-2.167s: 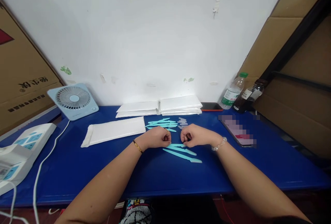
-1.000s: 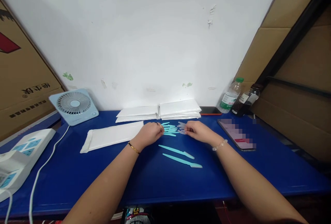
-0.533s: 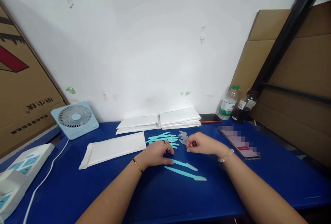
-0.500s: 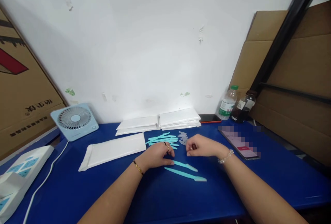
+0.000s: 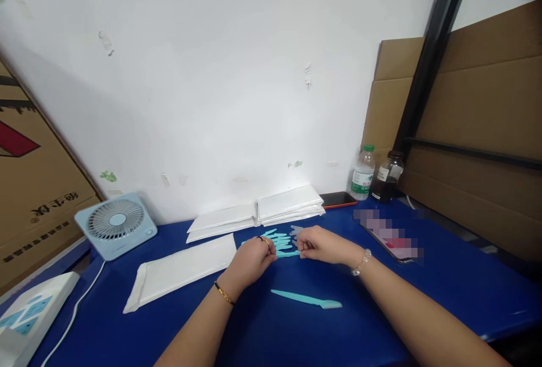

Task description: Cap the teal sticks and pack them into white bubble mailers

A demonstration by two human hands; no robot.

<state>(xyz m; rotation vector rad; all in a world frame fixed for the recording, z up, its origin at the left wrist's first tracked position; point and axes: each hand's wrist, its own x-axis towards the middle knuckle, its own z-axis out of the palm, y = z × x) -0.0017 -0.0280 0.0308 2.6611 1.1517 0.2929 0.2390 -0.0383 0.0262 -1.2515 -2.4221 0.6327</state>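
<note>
My left hand (image 5: 250, 258) and my right hand (image 5: 318, 244) meet over the blue table (image 5: 381, 310), both with fingers closed. Between them they pinch a teal plastic stick (image 5: 288, 253), one hand on each end. Just behind the hands lies a small pile of teal sticks (image 5: 277, 237) with a few grey caps (image 5: 296, 230) beside it. One more teal stick with a pale tip (image 5: 305, 299) lies alone on the table in front of my hands.
A flat white pouch (image 5: 182, 268) lies to the left, and stacks of white pouches (image 5: 288, 204) sit by the wall. A small blue fan (image 5: 115, 224), a white device (image 5: 29, 313), a phone (image 5: 389, 234), a water bottle (image 5: 361, 174) and a dark bottle (image 5: 386, 178) stand around.
One of the two teal sticks lying in front of me is gone from the table and is now held between both hands. My hands moved back toward the pile. The camera tilted up.
</note>
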